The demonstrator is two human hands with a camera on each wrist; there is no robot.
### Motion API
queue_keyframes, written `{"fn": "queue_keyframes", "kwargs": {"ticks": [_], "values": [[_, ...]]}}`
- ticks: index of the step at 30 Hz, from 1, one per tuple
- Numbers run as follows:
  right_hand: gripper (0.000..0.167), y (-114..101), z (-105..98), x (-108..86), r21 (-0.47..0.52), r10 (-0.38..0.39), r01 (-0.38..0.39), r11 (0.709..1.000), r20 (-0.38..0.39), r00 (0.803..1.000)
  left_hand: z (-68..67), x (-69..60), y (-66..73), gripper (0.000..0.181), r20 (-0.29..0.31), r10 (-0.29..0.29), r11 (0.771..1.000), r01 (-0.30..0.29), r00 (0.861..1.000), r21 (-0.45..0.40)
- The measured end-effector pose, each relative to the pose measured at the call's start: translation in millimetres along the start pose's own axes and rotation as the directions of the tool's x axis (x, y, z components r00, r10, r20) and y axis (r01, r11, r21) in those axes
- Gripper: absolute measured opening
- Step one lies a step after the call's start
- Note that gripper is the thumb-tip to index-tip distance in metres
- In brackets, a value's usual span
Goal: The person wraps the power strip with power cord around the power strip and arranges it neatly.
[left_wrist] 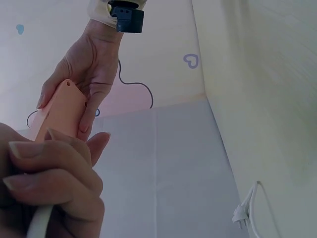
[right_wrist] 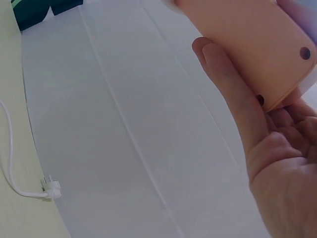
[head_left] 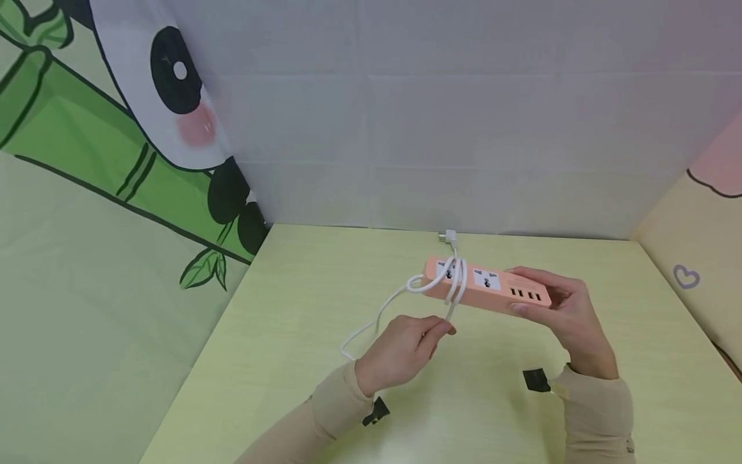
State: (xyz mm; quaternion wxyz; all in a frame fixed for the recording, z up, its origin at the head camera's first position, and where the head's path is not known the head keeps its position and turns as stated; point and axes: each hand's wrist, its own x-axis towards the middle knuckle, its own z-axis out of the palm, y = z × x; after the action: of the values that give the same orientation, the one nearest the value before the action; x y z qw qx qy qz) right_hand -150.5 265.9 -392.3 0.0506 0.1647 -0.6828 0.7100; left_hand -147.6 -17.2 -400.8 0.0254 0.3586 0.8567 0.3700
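over a yellow table (head_left: 261, 386), a pink power strip (head_left: 495, 294) is gripped at one end by the right hand (head_left: 570, 312); the white cord (head_left: 463, 277) wound around its other end is pinched by the left hand (head_left: 400, 351).

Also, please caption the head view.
Right hand holds a peach power strip; left hand pinches its wrapped white cord.

power strip (right_wrist: 252, 44): cut by right-wrist view's top edge | left socket (head_left: 442, 265): partly hidden by cord (head_left: 463, 276)
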Motion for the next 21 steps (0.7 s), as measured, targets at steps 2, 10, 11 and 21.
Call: {"fn": "queue_keyframes", "kwargs": {"ticks": [2,10,11,21], "values": [[0.051,0.2,0.3,0.4,-0.006,0.002,-0.002,1.0,0.006,1.0,-0.7,-1.0,0.3,0.031,-0.007,0.007,1.0,-0.007,1.0,0.009],[0.05,5.3,1.9,5.5,-0.095,-0.029,0.033,0.995,0.042,0.999,-2.7,-3.2,-0.6,0.033,-0.039,-0.017,0.998,0.02,0.999,0.059],[0.05,6.4,1.8,6.0,-0.1,-0.038,0.042,0.994,0.048,0.998,-3.3,-3.7,-0.4,0.033,-0.042,-0.02,0.998,0.022,0.999,0.061],[0.05,13.6,-0.2,10.0,-0.161,-0.072,0.079,0.984,0.046,0.996,-9.4,-9.3,4.4,0.025,-0.107,-0.001,0.978,0.023,0.994,0.207]]}}
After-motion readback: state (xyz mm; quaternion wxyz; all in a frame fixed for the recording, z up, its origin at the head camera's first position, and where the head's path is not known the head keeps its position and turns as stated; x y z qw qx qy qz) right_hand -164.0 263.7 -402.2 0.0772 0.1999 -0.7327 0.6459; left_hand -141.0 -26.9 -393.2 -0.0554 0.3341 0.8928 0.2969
